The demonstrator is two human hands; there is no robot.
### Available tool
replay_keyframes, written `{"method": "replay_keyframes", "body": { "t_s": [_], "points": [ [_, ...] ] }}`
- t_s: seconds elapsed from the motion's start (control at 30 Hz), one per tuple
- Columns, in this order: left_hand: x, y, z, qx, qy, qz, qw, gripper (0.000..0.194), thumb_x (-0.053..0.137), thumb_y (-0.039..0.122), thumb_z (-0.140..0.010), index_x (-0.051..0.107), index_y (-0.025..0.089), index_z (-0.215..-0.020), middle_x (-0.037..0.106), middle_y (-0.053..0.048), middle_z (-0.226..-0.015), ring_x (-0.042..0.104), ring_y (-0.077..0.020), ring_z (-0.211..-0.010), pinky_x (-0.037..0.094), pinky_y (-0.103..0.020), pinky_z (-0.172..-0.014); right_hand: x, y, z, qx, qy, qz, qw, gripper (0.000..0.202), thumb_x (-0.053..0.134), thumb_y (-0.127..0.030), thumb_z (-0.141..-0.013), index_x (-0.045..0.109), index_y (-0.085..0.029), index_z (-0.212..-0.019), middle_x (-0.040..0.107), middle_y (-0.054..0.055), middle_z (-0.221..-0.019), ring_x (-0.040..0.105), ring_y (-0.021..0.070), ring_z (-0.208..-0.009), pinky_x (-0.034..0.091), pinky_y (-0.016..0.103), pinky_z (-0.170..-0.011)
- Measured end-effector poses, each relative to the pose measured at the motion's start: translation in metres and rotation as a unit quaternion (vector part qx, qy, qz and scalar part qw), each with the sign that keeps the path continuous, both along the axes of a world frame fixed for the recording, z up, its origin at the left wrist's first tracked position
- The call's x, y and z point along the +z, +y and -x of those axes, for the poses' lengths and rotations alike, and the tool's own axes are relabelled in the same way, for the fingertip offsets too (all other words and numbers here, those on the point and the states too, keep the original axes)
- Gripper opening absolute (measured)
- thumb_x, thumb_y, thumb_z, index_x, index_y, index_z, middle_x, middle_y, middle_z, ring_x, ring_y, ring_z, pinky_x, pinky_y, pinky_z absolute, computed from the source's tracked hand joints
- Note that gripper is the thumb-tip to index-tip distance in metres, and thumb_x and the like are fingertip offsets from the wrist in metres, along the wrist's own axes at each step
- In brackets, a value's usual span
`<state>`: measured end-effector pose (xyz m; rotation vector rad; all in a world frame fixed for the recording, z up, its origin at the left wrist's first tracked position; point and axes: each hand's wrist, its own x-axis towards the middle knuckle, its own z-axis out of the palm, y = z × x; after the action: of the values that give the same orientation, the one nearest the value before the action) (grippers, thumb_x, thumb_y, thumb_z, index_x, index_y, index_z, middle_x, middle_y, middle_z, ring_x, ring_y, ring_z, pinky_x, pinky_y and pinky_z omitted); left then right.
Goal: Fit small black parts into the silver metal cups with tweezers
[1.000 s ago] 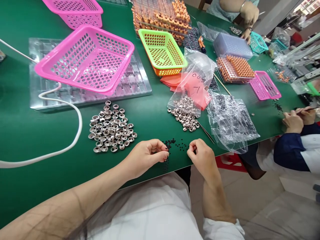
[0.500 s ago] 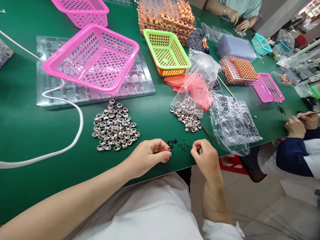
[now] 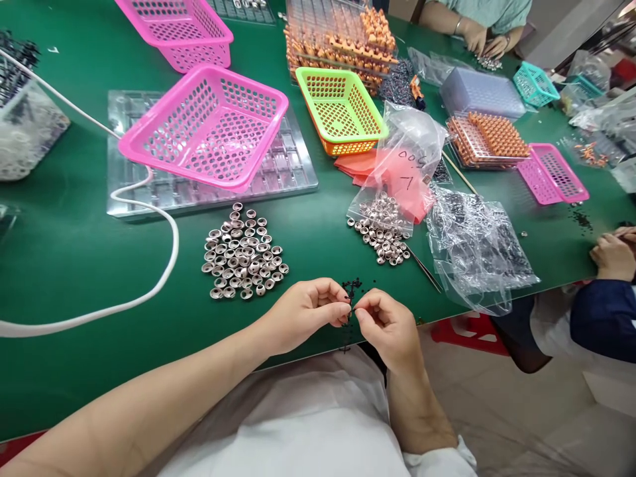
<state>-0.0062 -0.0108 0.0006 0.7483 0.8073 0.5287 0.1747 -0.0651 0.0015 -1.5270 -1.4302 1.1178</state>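
Observation:
Between its thumb and fingers my left hand (image 3: 318, 310) pinches a thin black branched plastic strip (image 3: 352, 289), which looks like a sprue with small parts on it. Part of the strip shows above the fingertips and part hangs below them. My right hand (image 3: 390, 328) is closed in a pinch right beside the strip; whatever its fingertips hold is too small to make out. A few loose black bits lie on the table behind the hands, mostly hidden. Left of the hands rest several silver metal cups (image 3: 243, 255). More small silver cups (image 3: 385, 232) spill from a clear bag (image 3: 410, 142).
Tweezers (image 3: 424, 270) and a crumpled plastic bag of dark parts (image 3: 477, 245) lie to the right. Beyond are a pink basket (image 3: 203, 126) on a clear tray (image 3: 298, 172), a green basket (image 3: 342, 109) and orange parts (image 3: 342, 50). A white cable (image 3: 171, 258) curves at left. Co-workers' hands (image 3: 613, 255) show at right.
My right hand has moved left, from beside the loose black bits up to the strip in my left hand. The camera view has shifted slightly.

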Motion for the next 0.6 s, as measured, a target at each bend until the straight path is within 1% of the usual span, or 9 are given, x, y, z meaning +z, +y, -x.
{"method": "replay_keyframes", "body": {
  "t_s": [0.2,0.3,0.4,0.47,0.6],
  "points": [
    [-0.001,-0.001,0.001,-0.001,0.023,-0.016,1.000,0.022,0.079,0.026,-0.073,0.065,0.013,-0.084,0.070,0.000,-0.074,0.062,-0.0124,-0.070,0.051,-0.027,-0.072,0.000,0.001,0.000,0.003,-0.030,-0.006,1.000,0.010,0.058,-0.018,-0.083,0.057,-0.020,-0.073,0.052,-0.004,-0.067,0.044,0.0075,-0.055,0.035,0.020,-0.049],
    [-0.004,-0.002,0.001,-0.006,0.035,-0.014,0.999,0.022,0.079,0.025,-0.071,0.067,0.013,-0.085,0.071,-0.001,-0.075,0.063,-0.0124,-0.071,0.050,-0.027,-0.072,0.001,0.001,0.000,0.002,-0.053,-0.030,0.998,0.010,0.056,-0.016,-0.082,0.056,-0.020,-0.073,0.052,-0.005,-0.067,0.044,0.0069,-0.053,0.035,0.020,-0.047],
    [-0.004,-0.001,0.000,-0.006,0.032,-0.004,0.999,0.023,0.079,0.029,-0.072,0.067,0.012,-0.082,0.071,-0.001,-0.073,0.063,-0.0124,-0.069,0.051,-0.027,-0.071,0.000,0.002,0.002,0.008,-0.098,-0.093,0.991,0.012,0.056,-0.012,-0.083,0.056,-0.020,-0.074,0.054,-0.004,-0.069,0.045,0.0072,-0.054,0.036,0.020,-0.048],
    [-0.005,-0.002,0.000,-0.003,0.030,0.007,1.000,0.024,0.080,0.030,-0.071,0.066,0.012,-0.081,0.071,-0.002,-0.072,0.064,-0.0128,-0.067,0.052,-0.027,-0.070,-0.003,0.002,0.004,0.015,-0.143,-0.155,0.978,0.013,0.055,-0.010,-0.085,0.055,-0.021,-0.077,0.055,-0.003,-0.071,0.047,0.0080,-0.056,0.038,0.020,-0.050],
    [-0.005,-0.003,-0.001,-0.006,0.046,0.020,0.999,0.024,0.081,0.029,-0.070,0.066,0.013,-0.078,0.070,-0.001,-0.067,0.064,-0.0122,-0.063,0.053,-0.026,-0.067,-0.009,0.004,0.005,0.046,-0.248,-0.278,0.927,0.016,0.054,-0.005,-0.086,0.052,-0.021,-0.083,0.056,-0.001,-0.072,0.050,0.0105,-0.060,0.041,0.023,-0.056]
  ]
}}
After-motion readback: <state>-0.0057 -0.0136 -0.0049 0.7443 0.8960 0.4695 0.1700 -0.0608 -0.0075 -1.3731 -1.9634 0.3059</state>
